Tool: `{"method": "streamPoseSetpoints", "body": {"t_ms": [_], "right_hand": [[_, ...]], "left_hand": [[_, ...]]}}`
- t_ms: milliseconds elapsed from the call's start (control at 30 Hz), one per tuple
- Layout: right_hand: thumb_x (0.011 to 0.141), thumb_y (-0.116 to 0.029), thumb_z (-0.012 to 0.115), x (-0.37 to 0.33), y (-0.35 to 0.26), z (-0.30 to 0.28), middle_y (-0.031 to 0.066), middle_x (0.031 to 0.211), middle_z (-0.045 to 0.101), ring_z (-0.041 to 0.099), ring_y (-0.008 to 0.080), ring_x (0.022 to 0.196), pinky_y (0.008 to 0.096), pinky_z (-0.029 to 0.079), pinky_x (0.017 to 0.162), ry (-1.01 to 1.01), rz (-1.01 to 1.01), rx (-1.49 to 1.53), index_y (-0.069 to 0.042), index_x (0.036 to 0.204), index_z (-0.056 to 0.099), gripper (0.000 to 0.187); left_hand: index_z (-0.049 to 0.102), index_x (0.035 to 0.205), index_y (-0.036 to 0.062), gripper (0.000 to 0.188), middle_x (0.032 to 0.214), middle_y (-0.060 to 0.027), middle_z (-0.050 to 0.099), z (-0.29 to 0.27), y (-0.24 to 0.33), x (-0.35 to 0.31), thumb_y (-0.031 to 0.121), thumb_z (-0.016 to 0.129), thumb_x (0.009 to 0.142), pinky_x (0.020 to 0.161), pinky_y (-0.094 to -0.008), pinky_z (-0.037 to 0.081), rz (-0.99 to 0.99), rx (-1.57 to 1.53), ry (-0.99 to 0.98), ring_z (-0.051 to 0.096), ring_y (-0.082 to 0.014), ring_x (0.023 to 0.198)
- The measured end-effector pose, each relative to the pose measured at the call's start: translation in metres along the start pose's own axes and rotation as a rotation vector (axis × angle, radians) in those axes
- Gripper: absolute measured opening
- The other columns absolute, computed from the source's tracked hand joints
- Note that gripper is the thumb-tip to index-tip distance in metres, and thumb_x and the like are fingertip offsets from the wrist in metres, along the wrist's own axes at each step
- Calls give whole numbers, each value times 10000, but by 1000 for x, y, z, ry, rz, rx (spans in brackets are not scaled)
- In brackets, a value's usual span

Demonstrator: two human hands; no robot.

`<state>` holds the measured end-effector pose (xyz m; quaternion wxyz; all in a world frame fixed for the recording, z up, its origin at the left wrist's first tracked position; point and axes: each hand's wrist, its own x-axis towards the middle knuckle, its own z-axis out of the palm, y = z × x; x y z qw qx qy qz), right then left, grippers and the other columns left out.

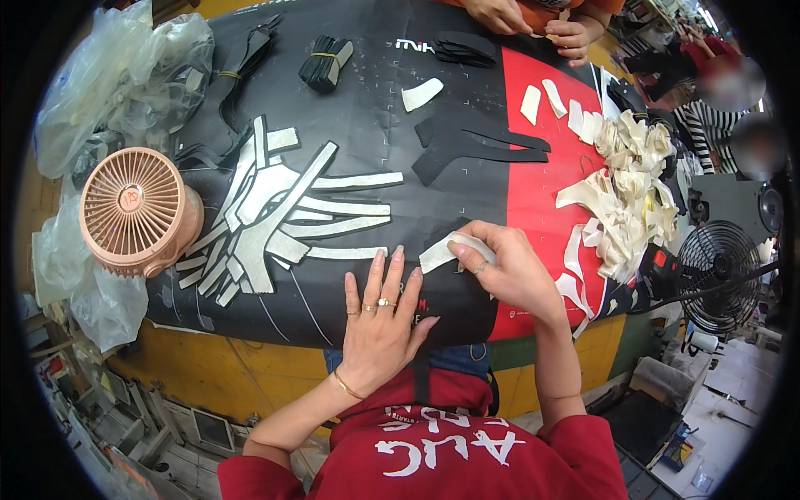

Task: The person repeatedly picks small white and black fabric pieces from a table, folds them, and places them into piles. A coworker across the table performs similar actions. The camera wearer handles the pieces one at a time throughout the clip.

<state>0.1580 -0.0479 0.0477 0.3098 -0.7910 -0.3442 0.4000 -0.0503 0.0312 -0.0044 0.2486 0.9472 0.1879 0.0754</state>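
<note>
My right hand (507, 268) pinches a short off-white fabric piece (438, 254) between thumb and fingers; part of it is hidden in the hand. My left hand (383, 321) lies flat on the table edge with its fingers stretched out, empty. Its fingertips are beside the end of one of the white Y-shaped strips with black edges (350, 225), which overlap in a fanned pile to the left. Beyond my hands rests a black forked piece (475, 150), and farther off lies a single off-white piece (422, 94).
A pink fan (133, 208) and clear plastic bags (125, 79) occupy the left. Banded black strips (325, 64) lie at the back. A heap of off-white pieces (625, 192) covers the right side. Another person's hands (533, 21) work across the table; a black fan (721, 267) stands right.
</note>
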Motion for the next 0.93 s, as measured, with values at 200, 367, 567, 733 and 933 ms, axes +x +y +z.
{"method": "streamPoseSetpoints", "body": {"t_ms": [200, 367, 567, 733, 933], "right_hand": [[992, -235, 625, -2, 2, -5, 9, 766, 653, 545, 72, 649, 267, 453, 585, -68, -9, 144, 7, 1041, 680, 254], [982, -253, 647, -1, 4, -7, 11, 773, 661, 553, 69, 649, 267, 464, 587, -64, 66, 186, 2, 1051, 684, 267], [945, -251, 697, 1, 1, 1, 118, 758, 707, 661, 166, 692, 331, 510, 645, 34, -63, 49, 46, 1011, 708, 305], [938, -239, 704, 3, -2, 2, 126, 731, 704, 669, 175, 680, 332, 509, 632, 68, 69, 116, 48, 994, 718, 294], [930, -242, 707, 4, 1, 4, 129, 738, 707, 670, 171, 675, 327, 508, 630, 92, 78, 113, 46, 1002, 720, 297]], "left_hand": [[517, 1416, 78, 671, 1580, -208, 333, -10, -1, 7, 397, 725, 863, 1194, -618, 60, -7, -43, -5, 245, -399, 1495], [541, 1398, 78, 673, 1581, -204, 334, -14, -6, 17, 443, 718, 861, 1196, -614, 36, 39, -11, -46, 247, -397, 1493], [579, 1367, 83, 644, 1576, -181, 361, -14, -4, 16, 461, 705, 862, 1198, -611, 36, 69, 110, -23, 267, -375, 1491], [602, 1340, 91, 617, 1573, -161, 375, -12, -2, 18, 448, 709, 849, 1200, -610, 45, 110, 264, -2, 282, -343, 1492], [593, 1346, 90, 627, 1572, -159, 376, -10, -2, 18, 445, 713, 843, 1201, -611, 48, 113, 286, 7, 282, -340, 1492]]}}
